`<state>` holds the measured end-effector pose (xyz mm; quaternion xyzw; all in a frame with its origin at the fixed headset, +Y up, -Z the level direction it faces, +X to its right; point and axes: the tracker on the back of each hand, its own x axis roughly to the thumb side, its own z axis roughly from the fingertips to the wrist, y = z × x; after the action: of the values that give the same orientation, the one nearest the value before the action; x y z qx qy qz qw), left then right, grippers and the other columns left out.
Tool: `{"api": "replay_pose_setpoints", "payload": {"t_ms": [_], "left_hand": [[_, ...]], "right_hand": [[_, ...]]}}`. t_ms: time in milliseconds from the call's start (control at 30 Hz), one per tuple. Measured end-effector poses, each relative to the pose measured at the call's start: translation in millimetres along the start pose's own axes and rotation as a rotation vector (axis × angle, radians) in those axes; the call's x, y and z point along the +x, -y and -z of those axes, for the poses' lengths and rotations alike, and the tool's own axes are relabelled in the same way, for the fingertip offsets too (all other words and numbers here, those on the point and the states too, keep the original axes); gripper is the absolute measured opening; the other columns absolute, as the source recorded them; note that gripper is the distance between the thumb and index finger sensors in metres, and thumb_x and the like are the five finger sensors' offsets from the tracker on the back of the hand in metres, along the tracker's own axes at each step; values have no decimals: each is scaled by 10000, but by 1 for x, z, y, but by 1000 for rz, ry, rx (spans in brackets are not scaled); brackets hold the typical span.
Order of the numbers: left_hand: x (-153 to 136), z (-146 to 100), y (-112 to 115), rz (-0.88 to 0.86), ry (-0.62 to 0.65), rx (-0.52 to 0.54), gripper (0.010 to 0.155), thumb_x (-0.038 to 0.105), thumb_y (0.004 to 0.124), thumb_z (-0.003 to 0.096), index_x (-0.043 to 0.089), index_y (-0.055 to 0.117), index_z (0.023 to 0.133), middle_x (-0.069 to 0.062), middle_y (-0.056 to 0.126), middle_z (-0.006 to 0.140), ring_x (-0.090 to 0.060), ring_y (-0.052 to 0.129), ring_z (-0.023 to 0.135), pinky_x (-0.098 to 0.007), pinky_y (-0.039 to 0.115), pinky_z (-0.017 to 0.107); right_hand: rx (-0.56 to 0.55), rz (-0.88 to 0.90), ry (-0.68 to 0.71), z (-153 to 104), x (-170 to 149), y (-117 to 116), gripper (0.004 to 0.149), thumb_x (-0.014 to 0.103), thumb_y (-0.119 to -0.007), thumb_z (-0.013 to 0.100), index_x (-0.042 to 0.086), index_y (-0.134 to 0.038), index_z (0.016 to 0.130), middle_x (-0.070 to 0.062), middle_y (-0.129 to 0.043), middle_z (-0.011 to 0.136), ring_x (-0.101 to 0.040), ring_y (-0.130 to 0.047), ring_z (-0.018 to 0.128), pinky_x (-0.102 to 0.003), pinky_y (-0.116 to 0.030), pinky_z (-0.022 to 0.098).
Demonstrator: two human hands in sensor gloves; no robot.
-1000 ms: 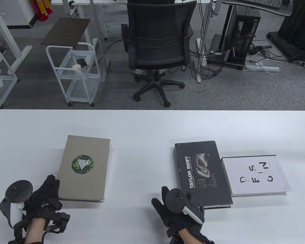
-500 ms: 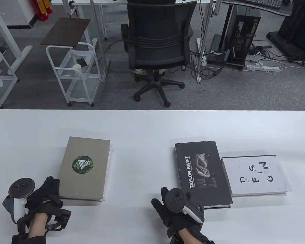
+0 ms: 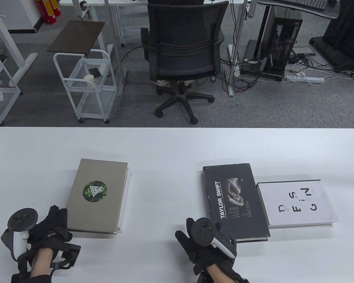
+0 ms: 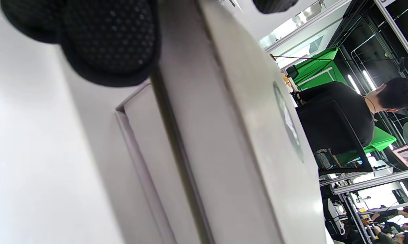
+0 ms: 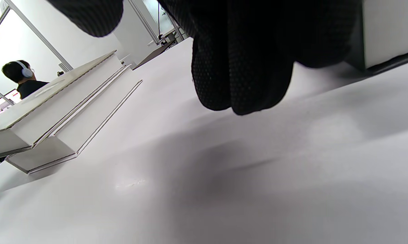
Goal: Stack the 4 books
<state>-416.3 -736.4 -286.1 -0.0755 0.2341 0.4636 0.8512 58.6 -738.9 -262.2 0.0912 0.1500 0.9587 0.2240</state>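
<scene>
A grey book with a green round logo [image 3: 96,203] lies on a white book, of which only a sliver [image 3: 129,172] shows, at the table's left. In the right wrist view the grey book [image 5: 38,98] sits offset on the white one [image 5: 71,132]. My left hand [image 3: 58,216] is at the grey book's near left corner, its fingers [image 4: 105,40] loose beside the edge. A black Taylor Swift book [image 3: 236,200] and a white DESIGN book [image 3: 296,203] lie side by side at the right. My right hand [image 3: 191,235] rests on the table, fingers spread, just left of the black book's near corner.
The white table [image 3: 165,147] has bare room between the two pairs of books. Beyond its far edge stand an office chair [image 3: 183,44] and a white cart [image 3: 85,85].
The grey book has settled slightly lower and squarer on the white book. My left hand has drawn back a little toward me. My right hand has barely moved.
</scene>
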Motion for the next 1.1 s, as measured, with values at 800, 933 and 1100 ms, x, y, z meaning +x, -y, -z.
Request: {"api": "replay_pose_setpoints", "payload": {"t_ms": [800, 933, 1100], "left_hand": [[97, -82, 74, 84, 412, -155, 752, 528, 584, 533, 109, 304, 1091, -231, 554, 1028, -301, 972, 527, -562, 769, 491], [109, -90, 120, 105, 472, -237, 745, 542, 578, 534, 117, 330, 1094, -206, 583, 1028, -308, 968, 568, -561, 766, 509], [111, -90, 162, 138, 491, -305, 735, 548, 575, 535, 120, 362, 1093, -193, 616, 1017, -311, 970, 587, -561, 764, 520]], "right_hand": [[-39, 4, 24, 0, 0, 2, 737, 561, -557, 648, 0, -477, 1119, -137, -929, 767, -334, -978, 535, -374, -848, 380], [-62, -27, 17, -1, -1, 4, 736, 560, -563, 645, 1, -479, 1116, -155, -932, 774, -334, -985, 523, -364, -851, 366], [-121, -27, 5, -5, -3, 13, 725, 563, -568, 642, 14, -496, 1110, -137, -944, 750, -267, -986, 388, -293, -828, 270]]}}
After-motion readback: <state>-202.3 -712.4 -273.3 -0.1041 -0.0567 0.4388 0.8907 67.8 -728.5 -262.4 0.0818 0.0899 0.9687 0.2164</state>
